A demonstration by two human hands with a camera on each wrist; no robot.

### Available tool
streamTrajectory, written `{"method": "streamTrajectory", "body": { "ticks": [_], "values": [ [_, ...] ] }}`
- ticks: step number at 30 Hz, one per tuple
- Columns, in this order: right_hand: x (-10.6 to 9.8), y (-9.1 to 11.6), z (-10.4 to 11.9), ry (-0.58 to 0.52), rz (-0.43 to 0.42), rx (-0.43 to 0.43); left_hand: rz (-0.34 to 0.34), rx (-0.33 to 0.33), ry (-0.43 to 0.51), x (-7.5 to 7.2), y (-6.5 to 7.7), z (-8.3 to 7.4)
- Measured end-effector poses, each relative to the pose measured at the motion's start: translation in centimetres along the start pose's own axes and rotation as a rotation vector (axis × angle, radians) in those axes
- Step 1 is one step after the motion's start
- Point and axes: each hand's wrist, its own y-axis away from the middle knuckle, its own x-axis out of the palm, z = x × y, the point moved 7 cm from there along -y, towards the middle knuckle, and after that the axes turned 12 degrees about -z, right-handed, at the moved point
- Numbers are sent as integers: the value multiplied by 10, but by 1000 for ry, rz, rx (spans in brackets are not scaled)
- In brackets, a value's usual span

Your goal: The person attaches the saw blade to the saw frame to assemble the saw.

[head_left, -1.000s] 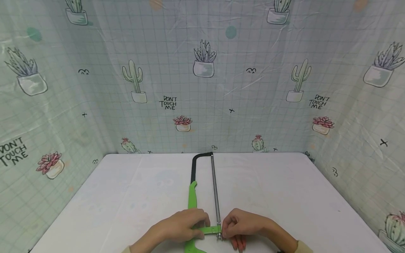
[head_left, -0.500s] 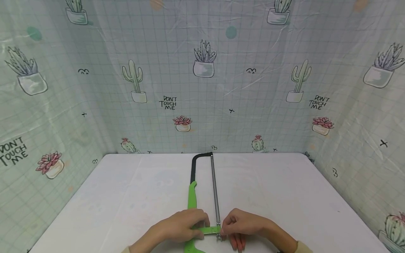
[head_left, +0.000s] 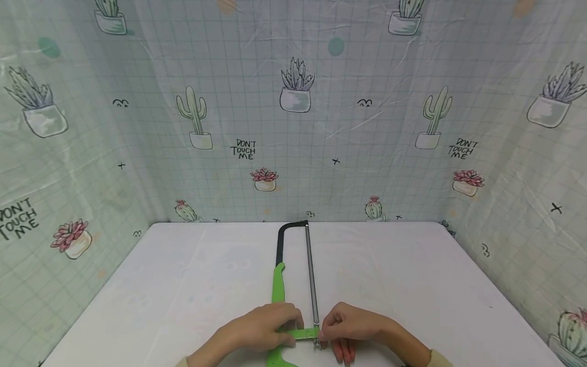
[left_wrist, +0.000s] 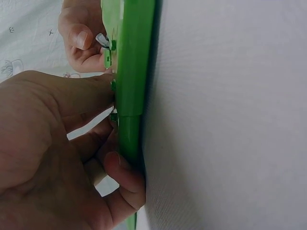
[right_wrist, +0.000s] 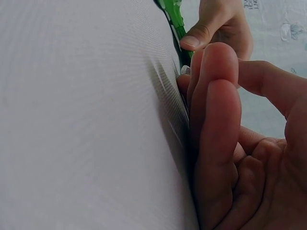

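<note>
A hacksaw with a green and black frame lies flat on the white table, its grey blade running along the right side. My left hand grips the green frame where the short crossbar meets it; the left wrist view shows thumb and fingers against the green edge. At the blade's near end is a small metal wing nut. The thumb and forefinger of my right hand pinch at it, while the other fingers rest on the table. Their exact contact is partly hidden.
The white table extends to both sides of the saw. A patterned cloth with cactus prints encloses the back and sides. The saw's black far end reaches the table's back edge.
My right fingertips have shifted very slightly left at the blade's near end. The left hand and the hacksaw stay practically in place.
</note>
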Motion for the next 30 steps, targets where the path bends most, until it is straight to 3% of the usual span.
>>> {"method": "streamTrajectory", "body": {
  "ticks": [12, 30],
  "values": [
    [-1, 0, 2, 9, -41, 18, -6, 4, 24, -1, -1, 1],
    [2, -1, 2, 47, -68, 22, -16, 86, 21, -2, -1, -1]
  ]
}}
